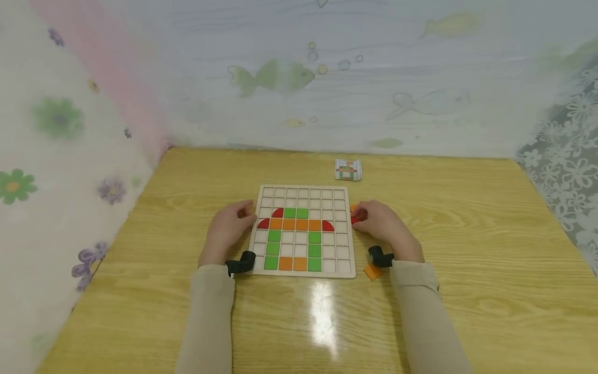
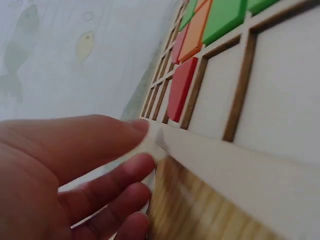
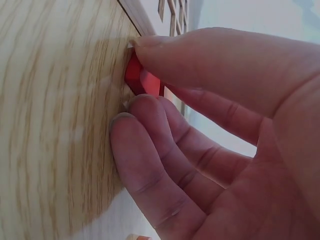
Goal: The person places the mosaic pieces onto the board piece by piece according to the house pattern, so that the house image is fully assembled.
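A pale wooden grid board [image 1: 303, 275] lies on the table between both hands. Set into its cells are orange square tiles [image 1: 295, 224], green square tiles [image 1: 273, 249] and three red rounded-corner tiles, including one on the right [image 1: 328, 226]. My left hand [image 1: 224, 231] is at the board's left edge; in the left wrist view its straight thumb touches the rim, with the other fingers loosely bent beside it. Right of the board, my right hand [image 1: 380, 222] pinches a red tile [image 3: 150, 82] between thumb and fingers, close to the tabletop. Its full outline is partly hidden by the fingers.
A small printed pattern card [image 1: 348, 170] lies behind the board. One loose orange tile [image 1: 372, 272] is by the right wrist; another orange piece [image 1: 353, 208] shows beside the right fingertips. Painted walls stand behind and left of the wooden table [image 1: 490, 234].
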Tool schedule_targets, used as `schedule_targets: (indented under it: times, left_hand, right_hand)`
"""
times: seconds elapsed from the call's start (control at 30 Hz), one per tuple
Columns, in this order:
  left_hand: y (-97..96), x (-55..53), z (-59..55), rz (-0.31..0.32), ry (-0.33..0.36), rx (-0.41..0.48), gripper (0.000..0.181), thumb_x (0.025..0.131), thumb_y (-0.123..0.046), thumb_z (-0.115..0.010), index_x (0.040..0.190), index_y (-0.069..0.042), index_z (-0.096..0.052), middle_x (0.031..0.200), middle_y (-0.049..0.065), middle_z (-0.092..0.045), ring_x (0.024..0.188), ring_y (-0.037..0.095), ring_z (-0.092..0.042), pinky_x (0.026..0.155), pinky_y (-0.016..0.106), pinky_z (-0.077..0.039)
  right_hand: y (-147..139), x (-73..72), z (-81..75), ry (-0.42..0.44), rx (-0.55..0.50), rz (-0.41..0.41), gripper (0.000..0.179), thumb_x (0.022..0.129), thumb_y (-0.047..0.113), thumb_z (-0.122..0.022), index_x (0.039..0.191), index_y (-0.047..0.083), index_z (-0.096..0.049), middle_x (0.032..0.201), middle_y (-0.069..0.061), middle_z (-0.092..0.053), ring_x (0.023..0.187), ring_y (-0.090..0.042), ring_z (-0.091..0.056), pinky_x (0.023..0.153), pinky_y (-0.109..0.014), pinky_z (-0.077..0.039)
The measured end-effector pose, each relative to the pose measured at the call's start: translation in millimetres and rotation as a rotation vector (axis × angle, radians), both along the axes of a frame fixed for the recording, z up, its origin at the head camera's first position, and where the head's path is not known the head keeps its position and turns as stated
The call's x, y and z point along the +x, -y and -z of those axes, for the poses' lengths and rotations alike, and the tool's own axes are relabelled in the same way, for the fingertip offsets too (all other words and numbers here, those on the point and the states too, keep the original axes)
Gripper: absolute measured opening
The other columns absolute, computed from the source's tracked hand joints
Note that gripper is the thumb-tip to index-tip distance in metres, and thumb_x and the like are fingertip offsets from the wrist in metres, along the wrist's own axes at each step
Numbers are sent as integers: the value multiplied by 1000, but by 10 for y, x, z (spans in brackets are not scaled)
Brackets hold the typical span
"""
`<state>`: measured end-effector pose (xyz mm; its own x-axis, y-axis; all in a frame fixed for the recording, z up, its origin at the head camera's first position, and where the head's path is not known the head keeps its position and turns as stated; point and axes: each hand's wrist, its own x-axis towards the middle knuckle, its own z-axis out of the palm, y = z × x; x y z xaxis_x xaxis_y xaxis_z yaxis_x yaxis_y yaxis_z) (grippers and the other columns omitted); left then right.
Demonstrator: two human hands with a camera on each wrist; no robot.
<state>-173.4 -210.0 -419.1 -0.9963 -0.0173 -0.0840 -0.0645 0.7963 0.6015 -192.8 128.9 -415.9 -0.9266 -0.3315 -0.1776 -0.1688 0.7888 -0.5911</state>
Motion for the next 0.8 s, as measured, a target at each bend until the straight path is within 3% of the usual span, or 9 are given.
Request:
schedule_targets:
  times: [0.1, 0.17, 0.27, 0.4, 0.5, 0.8]
  left_hand:
    - [2, -22, 3, 55, -13, 31, 45, 87, -27, -57, 130, -13, -49, 123, 7, -50, 114, 25, -43, 95, 42, -33]
    - [4, -29, 22, 70, 4, 72, 45, 89, -30, -54, 132, -17, -47, 134, 8, -41, 125, 26, -32, 101, 44, -25]
    - [12, -26, 59, 64, 35, 176, 44, 91, -32, -50, 134, -24, -44, 140, 3, -33, 130, 24, -23, 103, 47, -20]
    - [31, -21, 99, 23, 33, 288, 40, 93, -32, -47, 133, -31, -43, 140, -5, -32, 131, 19, -21, 103, 47, -19]
    - [26, -15, 123, -3, 29, 294, 39, 92, -33, -47, 132, -33, -44, 139, -7, -33, 131, 17, -22, 103, 46, -19]
    - [-3, -43, 174, -22, -51, 180, 41, 91, -27, -50, 132, -26, -46, 141, 4, -31, 130, 27, -23, 103, 48, -19]
  right_hand:
    - [-15, -7, 3, 1, 0, 0, 20, 81, 14, -65, 99, 5, -60, 93, -8, -59, 85, -23, -51, 78, -38, -41]
    - [-23, -5, 5, 10, -1, -2, 21, 81, 14, -64, 99, 5, -60, 94, -8, -59, 86, -23, -51, 79, -38, -41]
    - [-27, -1, 8, 21, -1, -6, 21, 82, 14, -63, 100, 4, -60, 96, -9, -59, 87, -23, -51, 80, -39, -41]
    - [-24, 7, 10, 30, -1, 3, 19, 81, 11, -63, 98, 4, -59, 95, -9, -58, 86, -24, -50, 79, -38, -41]
    - [-14, 14, 16, 40, -6, -5, 18, 81, 9, -62, 98, 4, -59, 95, -10, -57, 85, -24, -50, 79, -38, -41]
    - [9, 10, 0, 28, 13, -37, 22, 80, 12, -66, 98, 2, -59, 92, -8, -58, 83, -23, -51, 78, -37, -41]
